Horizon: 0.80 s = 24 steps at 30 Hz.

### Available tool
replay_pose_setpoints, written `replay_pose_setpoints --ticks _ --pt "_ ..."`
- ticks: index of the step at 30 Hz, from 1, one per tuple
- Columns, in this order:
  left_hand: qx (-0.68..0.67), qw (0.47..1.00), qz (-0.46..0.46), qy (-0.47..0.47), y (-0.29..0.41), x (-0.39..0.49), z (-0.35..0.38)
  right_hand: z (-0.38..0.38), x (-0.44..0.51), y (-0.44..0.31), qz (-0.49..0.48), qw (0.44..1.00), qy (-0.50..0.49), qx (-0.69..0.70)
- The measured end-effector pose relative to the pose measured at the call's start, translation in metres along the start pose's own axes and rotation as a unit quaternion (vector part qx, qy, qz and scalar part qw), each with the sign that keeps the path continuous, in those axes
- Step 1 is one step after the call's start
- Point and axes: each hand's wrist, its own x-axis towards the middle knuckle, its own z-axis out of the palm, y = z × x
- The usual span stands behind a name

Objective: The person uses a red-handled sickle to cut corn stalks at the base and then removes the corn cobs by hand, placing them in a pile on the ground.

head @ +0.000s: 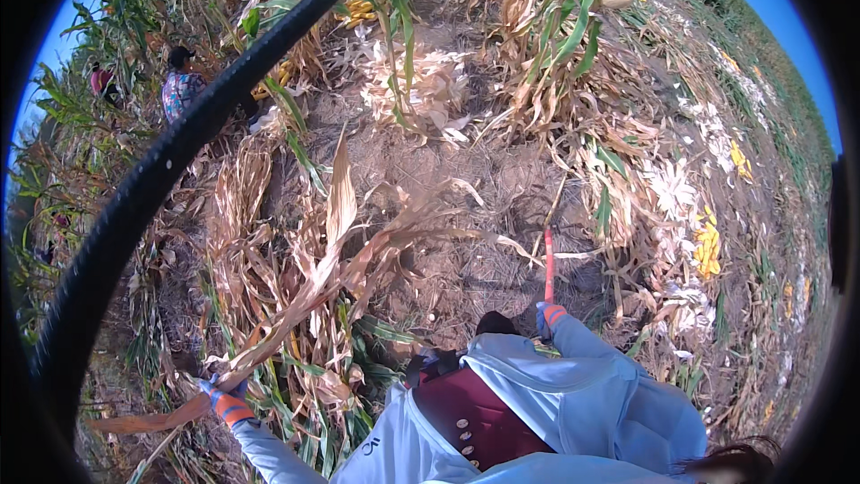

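Observation:
Low at the left, my left hand (227, 400), in a blue and orange glove, is closed around a dry corn stalk (295, 312) whose long brown leaves fan out up and to the right. My right hand (549, 317), gloved the same way, grips the red handle (549, 265) of a tool that points away from me. The tool's far end lies among dry stems, and its blade cannot be made out. Cut corn stalks (322, 376) with dry and green leaves lie beside my left hand.
Standing corn plants (396, 33) rise ahead, near a heap of pale husks (430, 84). Yellow corn ears (707, 242) lie in piles at the right. A person in a patterned shirt (181, 91) is among the corn at the upper left, another person (102, 81) farther off. A black cable crosses the view.

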Motion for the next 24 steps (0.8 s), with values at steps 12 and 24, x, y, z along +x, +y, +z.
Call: replay_pose_setpoints --ticks 12,24 --pt "-0.134 0.956 0.082 0.247 -0.052 -0.195 -0.221 -0.014 0.049 -0.079 -0.01 0.982 -0.143 -0.125" --pt "0.011 0.927 -0.277 0.253 -0.263 -0.312 -0.333 -0.001 0.043 -0.099 0.053 0.956 -0.197 -0.211"
